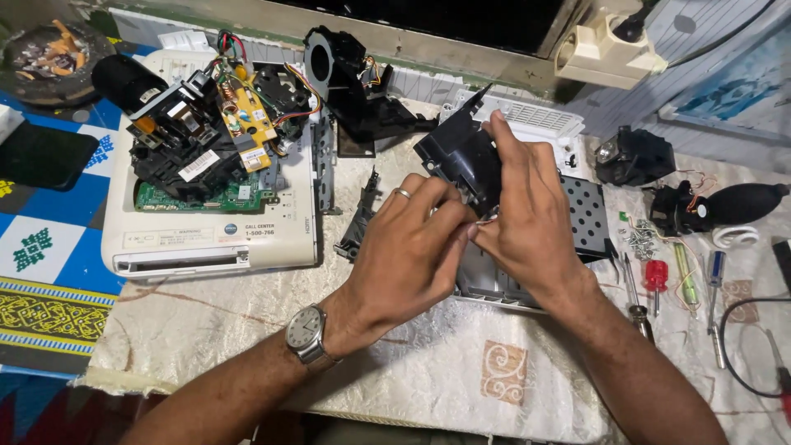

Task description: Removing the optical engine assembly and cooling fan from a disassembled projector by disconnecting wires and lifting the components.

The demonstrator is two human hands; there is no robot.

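My left hand (408, 247), with a ring and a wristwatch, and my right hand (527, 210) meet at the table's middle, both gripping a black plastic housing (457, 156). The fingertips pinch together at its lower right side, where a bit of thin wire shows. The housing is tilted up above a white device shell (494, 284) that lies under my hands. Much of the housing is hidden by my fingers.
An opened white device (206, 239) with a green circuit board, yellow board and black parts sits at left. A black fan duct (346, 78) stands behind. Screwdrivers (655, 280), loose screws (641, 239), a black air blower (741, 202) and black modules lie at right. A dark phone (41, 152) rests far left.
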